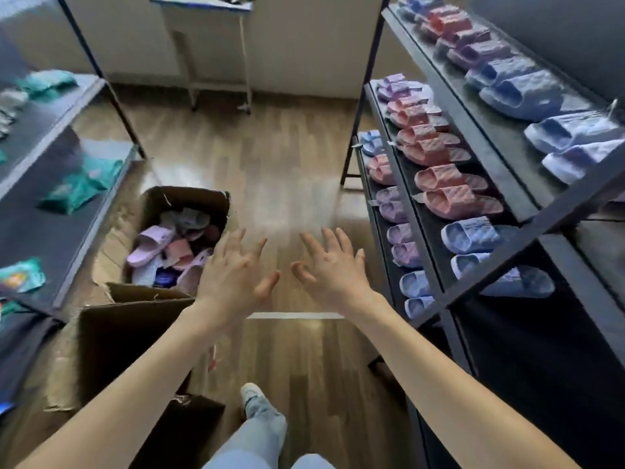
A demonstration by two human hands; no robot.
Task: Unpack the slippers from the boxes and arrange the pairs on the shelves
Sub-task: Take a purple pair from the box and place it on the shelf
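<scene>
Both my hands are stretched out in front of me over the wooden floor, fingers spread and holding nothing. My left hand (233,269) hovers just right of an open cardboard box (189,198) on the floor, filled with loose pink, lilac and white slippers (152,243). My right hand (333,265) is left of the black shelf unit (436,262), whose tiers carry rows of paired slippers: blue (470,236), pink (449,191) and purple (392,204).
A second cardboard box (135,330) stands nearer me on the left, its inside in shadow. Another dark shelf (64,211) on the left holds green packets. A white cabinet (216,45) stands against the far wall. My foot (252,394) is on the floor below.
</scene>
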